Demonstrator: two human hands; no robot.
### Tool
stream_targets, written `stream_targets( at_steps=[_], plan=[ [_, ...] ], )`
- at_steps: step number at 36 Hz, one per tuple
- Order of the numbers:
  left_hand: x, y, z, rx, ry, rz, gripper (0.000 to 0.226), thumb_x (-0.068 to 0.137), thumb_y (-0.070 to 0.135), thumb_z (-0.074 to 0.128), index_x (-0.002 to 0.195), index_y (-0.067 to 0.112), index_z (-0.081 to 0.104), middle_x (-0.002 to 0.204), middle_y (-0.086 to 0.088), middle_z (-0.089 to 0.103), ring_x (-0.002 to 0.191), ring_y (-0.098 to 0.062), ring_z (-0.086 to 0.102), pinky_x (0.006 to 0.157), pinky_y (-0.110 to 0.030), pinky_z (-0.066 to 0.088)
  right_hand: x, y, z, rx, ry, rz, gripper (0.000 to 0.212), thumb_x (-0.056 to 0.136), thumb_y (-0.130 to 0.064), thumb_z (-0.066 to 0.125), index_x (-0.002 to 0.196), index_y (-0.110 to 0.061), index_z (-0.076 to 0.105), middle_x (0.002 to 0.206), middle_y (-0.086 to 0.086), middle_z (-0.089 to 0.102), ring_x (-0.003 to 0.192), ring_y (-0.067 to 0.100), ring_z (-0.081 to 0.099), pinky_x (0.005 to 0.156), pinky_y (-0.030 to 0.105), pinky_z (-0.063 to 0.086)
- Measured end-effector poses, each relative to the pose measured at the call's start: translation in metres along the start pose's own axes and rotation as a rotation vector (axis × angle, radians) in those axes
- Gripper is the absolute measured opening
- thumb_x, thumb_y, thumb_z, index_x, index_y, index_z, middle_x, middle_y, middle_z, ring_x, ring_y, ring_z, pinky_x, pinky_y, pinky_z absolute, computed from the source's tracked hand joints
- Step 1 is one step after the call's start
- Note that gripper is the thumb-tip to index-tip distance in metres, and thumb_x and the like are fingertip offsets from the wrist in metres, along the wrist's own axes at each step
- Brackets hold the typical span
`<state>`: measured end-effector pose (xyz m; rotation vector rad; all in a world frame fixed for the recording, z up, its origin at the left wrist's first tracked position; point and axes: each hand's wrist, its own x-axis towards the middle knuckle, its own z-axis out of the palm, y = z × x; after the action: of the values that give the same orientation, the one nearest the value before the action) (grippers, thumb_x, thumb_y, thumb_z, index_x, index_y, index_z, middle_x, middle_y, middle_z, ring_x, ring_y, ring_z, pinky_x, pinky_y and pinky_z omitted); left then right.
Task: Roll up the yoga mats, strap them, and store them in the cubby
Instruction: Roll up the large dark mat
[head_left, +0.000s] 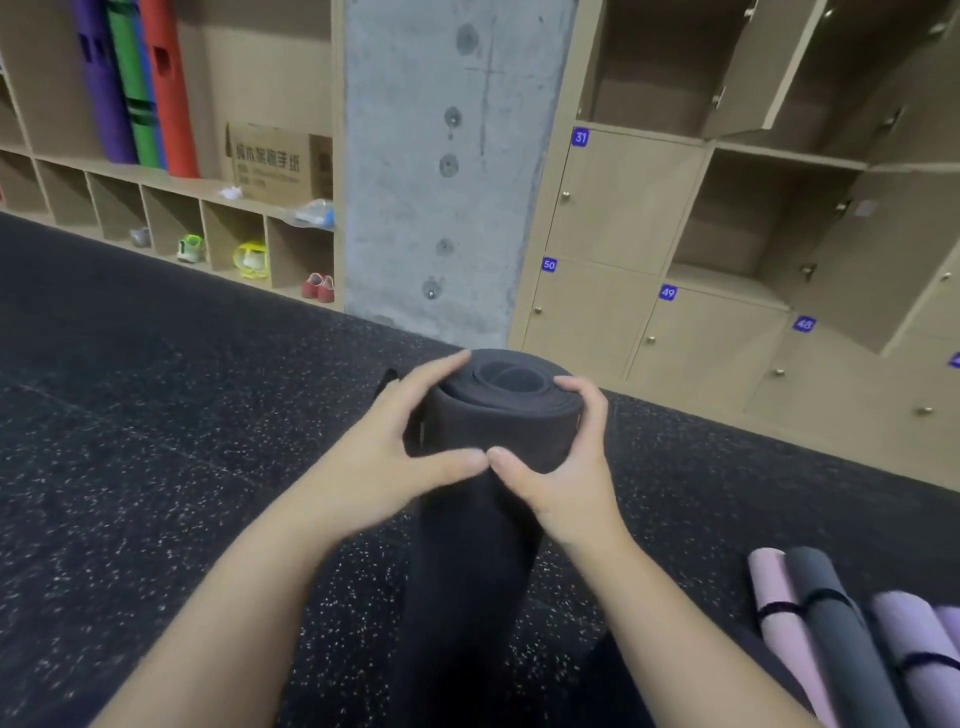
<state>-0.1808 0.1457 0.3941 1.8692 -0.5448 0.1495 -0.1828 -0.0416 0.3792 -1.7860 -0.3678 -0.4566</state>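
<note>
Dark mat (483, 441), rolled and stood on end on the speckled floor (156, 441), held near its top between both hands. Left hand (384, 462) curved round the left side, fingers reaching over the rim, thumb across the front; right hand (566, 467) wrapped round the right side, thumb tips meeting at the front. Both grips closed on the roll. A short dark strip (387, 382) poking out behind the left fingers, possibly a strap; too little showing to tell whether it goes round the roll.

Rolling of this mat seemingly finished, with the coil's layers plain at the top end. Strapping apparently in hand or still to come; storing not yet done.

At lower right, more rolled mats lying side by side on the floor: a pink one (784, 623) and a grey one (836, 623), each banded by a dark strap, and lilac ones (914, 639) beyond, one also banded. All still to be stored, by the look of it.

In the tall cubby (270, 67) at upper left, purple (101, 78), green (132, 83) and red (169, 88) mats standing upright, a blue edge between green and red, a cardboard box (275, 161) beside them. Small cubbies below holding shoes: grey, green, yellow, red (318, 287). Right of the concrete pillar (447, 156), numbered lockers (623, 208), several doors open, nothing visible inside.
</note>
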Motion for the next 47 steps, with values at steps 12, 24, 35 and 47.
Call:
stream_targets(
  at_steps=[12,24,35,47],
  plan=[
    [0.015,0.015,0.007,0.103,0.116,0.164,0.056,0.058,0.055,0.067,0.112,0.061,0.052,0.123,0.032,0.053,0.118,0.004,0.049,0.103,-0.038,0.042,0.001,-0.015,-0.016,0.040,0.055,-0.033,0.069,0.057,-0.043,0.076,0.112,-0.051,0.036,0.116,-0.022,0.057,0.108,-0.001,0.059,0.087,0.018,0.048],
    [0.015,0.002,0.011,0.275,-0.007,0.089,0.067,0.078,0.034,0.075,0.105,0.081,0.036,0.126,0.029,0.035,0.109,0.026,0.029,0.093,-0.003,0.025,0.003,-0.009,-0.025,-0.100,-0.030,0.064,0.062,0.048,-0.054,0.074,0.099,-0.057,0.038,0.102,-0.040,0.055,0.095,-0.009,0.058,0.073,0.011,0.045],
    [0.010,0.018,0.007,0.259,-0.078,0.102,0.060,0.075,0.026,0.080,0.101,0.069,0.048,0.151,0.017,0.021,0.140,0.011,0.007,0.112,-0.028,0.021,-0.005,-0.009,-0.022,-0.060,-0.042,0.006,0.057,0.053,-0.051,0.074,0.097,-0.061,0.040,0.109,-0.031,0.057,0.107,0.000,0.058,0.091,0.028,0.049],
    [0.011,0.020,0.015,0.220,-0.053,0.139,0.053,0.069,0.019,0.084,0.100,0.052,0.056,0.141,0.017,0.039,0.137,0.015,0.014,0.112,-0.028,0.024,0.001,-0.010,-0.029,-0.219,-0.010,-0.137,0.038,0.052,-0.057,0.075,0.082,-0.037,0.062,0.155,-0.016,0.022,0.141,-0.009,0.019,0.105,0.014,0.027]
  ],
)
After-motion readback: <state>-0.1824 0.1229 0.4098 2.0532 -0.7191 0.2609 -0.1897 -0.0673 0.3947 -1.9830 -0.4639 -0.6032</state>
